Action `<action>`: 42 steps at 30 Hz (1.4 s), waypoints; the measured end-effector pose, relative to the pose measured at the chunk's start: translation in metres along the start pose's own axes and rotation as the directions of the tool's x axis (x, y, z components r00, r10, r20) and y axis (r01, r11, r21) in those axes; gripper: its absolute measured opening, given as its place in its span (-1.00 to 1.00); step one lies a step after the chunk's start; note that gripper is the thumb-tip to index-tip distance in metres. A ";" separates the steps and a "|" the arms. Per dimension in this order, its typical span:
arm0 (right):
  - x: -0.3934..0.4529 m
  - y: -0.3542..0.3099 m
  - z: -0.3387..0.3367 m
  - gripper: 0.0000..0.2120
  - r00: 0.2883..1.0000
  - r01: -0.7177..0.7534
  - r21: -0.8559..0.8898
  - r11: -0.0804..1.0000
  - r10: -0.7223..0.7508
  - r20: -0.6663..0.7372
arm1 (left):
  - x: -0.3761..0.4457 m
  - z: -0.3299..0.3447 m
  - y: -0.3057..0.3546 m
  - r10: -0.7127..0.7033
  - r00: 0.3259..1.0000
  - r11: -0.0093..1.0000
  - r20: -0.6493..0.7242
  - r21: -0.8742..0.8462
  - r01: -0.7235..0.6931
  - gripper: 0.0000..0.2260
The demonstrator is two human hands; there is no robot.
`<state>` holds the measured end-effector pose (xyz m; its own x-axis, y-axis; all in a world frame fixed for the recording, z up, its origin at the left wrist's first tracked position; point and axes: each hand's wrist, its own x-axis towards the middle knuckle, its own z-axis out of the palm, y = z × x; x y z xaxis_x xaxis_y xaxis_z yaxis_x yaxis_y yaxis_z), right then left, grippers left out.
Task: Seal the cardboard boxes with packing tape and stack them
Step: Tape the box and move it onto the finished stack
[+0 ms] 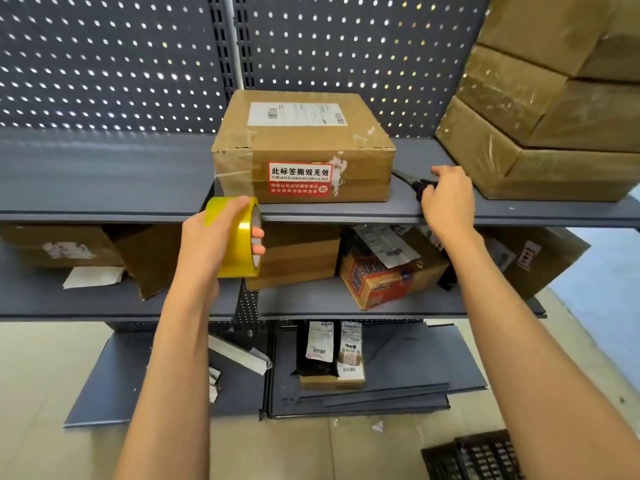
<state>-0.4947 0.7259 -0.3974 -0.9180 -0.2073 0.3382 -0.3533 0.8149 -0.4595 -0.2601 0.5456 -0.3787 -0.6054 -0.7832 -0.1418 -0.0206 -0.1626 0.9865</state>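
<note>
A cardboard box [301, 140] with a white shipping label and a red sticker sits on the upper grey shelf [104, 174]. My left hand [211, 244] grips a yellow roll of packing tape [239, 237] just below the box's front left corner, fingers through the core. My right hand [448, 199] rests on the shelf to the right of the box, fingers curled around a black-handled tool [415, 183] whose tip points toward the box. A stack of taped boxes [540, 109] stands at the right end of the shelf.
The middle shelf [69, 299] holds several cardboard boxes [298, 258] and an orange printed box [377, 282]. Small labelled parcels [332, 351] lie on the bottom shelf. A perforated dark back panel [104, 57] rises behind. A black crate [478, 455] sits on the floor.
</note>
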 end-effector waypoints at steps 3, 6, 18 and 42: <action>0.011 0.006 0.002 -0.74 0.993 -0.028 -0.077 0.997 0.037 0.108 | 0.000 0.001 -0.001 0.004 1.000 1.000 -0.028 0.014 -0.004 -0.85; 0.021 0.005 0.000 -0.75 0.982 -0.077 -0.093 0.993 0.092 0.167 | 0.001 0.002 0.000 0.008 0.999 0.999 -0.046 0.037 -0.006 -0.85; 0.007 -0.004 0.008 -0.64 0.988 -0.130 -0.225 0.966 0.145 0.056 | 0.000 0.002 -0.002 0.025 0.998 0.998 -0.065 0.059 -0.021 -0.84; -0.077 -0.076 -0.036 -0.46 0.820 0.261 0.410 0.874 -0.425 0.384 | 0.001 -0.003 -0.009 0.010 1.000 1.000 0.026 -0.019 -0.009 -0.86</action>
<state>-0.3907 0.6992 -0.3585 -0.6717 -0.7239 0.1574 -0.6224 0.4362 -0.6499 -0.2582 0.5442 -0.3884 -0.6259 -0.7690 -0.1298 0.0003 -0.1666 0.9860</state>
